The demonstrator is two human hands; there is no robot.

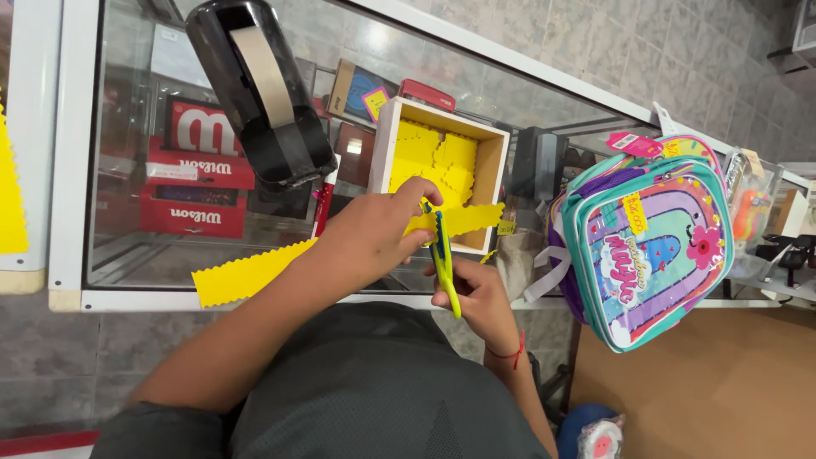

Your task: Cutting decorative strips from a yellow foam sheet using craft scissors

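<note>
My left hand (374, 234) pinches a long yellow paper strip (246, 276) with zigzag edges, held above a glass counter (127, 212). My right hand (478, 297), with a red string at the wrist, grips yellow-green scissors (444, 259). The scissor blades meet the strip just right of my left fingers. A short end of the strip sticks out to the right past the blades. Behind both hands stands a white square box (497, 183) holding several yellow zigzag-edged cut pieces.
A black tape dispenser (259, 93) with a beige roll sits on the glass at the back left. A colourful child's backpack (646, 246) with price tags stands at the right. Another yellow sheet (8, 195) lies at the far left edge. Red boxes show under the glass.
</note>
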